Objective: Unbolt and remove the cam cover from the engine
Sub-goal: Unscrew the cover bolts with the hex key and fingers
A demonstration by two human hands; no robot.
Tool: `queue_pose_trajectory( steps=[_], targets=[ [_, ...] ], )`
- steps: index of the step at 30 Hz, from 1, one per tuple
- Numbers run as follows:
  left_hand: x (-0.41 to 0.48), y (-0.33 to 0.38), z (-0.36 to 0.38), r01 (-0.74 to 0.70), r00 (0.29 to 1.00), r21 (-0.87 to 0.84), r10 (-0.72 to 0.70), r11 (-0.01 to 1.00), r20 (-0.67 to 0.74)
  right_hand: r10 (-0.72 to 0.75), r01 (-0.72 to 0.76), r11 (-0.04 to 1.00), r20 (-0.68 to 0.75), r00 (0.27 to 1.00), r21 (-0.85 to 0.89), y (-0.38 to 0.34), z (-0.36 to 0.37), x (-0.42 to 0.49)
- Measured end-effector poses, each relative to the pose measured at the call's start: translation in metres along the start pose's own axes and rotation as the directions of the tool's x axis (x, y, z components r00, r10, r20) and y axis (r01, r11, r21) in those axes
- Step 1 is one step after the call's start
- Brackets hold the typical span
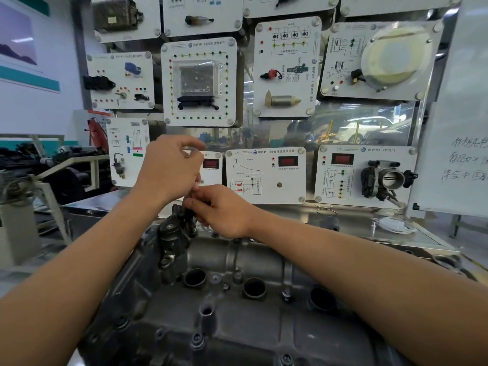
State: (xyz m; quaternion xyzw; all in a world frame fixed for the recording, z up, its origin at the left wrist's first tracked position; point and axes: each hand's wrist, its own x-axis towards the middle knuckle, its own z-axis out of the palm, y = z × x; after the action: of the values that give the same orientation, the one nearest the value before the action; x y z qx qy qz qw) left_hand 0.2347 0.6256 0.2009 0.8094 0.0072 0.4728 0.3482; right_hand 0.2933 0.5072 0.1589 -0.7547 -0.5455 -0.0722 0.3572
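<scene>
Over the cam cover (253, 257), right hand (224, 211) fingers pinch a small dark part (189, 204); left hand's (170, 169) grasp is unclear.

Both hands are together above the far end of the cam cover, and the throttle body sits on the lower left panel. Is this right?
One thing is wrong. The head view shows the throttle body on the lower right panel, not the left. The left hand and right hand are indeed together above the cam cover's far end.
</scene>
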Motion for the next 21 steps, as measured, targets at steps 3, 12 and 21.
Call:
queue_pose_trajectory(
  steps=[3, 12, 21],
  targets=[
    [0.000, 0.001, 0.003, 0.140, 0.990, -0.171, -0.143, 0.975, -0.004, -0.016, 0.016, 1.000, -0.009, 1.000, -0.010, 0.001, 0.000, 0.000],
    [-0.011, -0.011, -0.011, 0.503, 0.846, -0.815, -0.356, 0.287, 0.397, -0.029, 0.029, 1.000, -0.013, 0.999, -0.002, 0.003, 0.001, 0.003],
    [-0.016, -0.025, -0.024, 0.518, 0.852, -0.819, -0.063, 0.247, 0.520, 0.026, -0.027, 0.996, 0.014, 1.000, 0.079, 0.002, 0.002, 0.001]
  ],
)
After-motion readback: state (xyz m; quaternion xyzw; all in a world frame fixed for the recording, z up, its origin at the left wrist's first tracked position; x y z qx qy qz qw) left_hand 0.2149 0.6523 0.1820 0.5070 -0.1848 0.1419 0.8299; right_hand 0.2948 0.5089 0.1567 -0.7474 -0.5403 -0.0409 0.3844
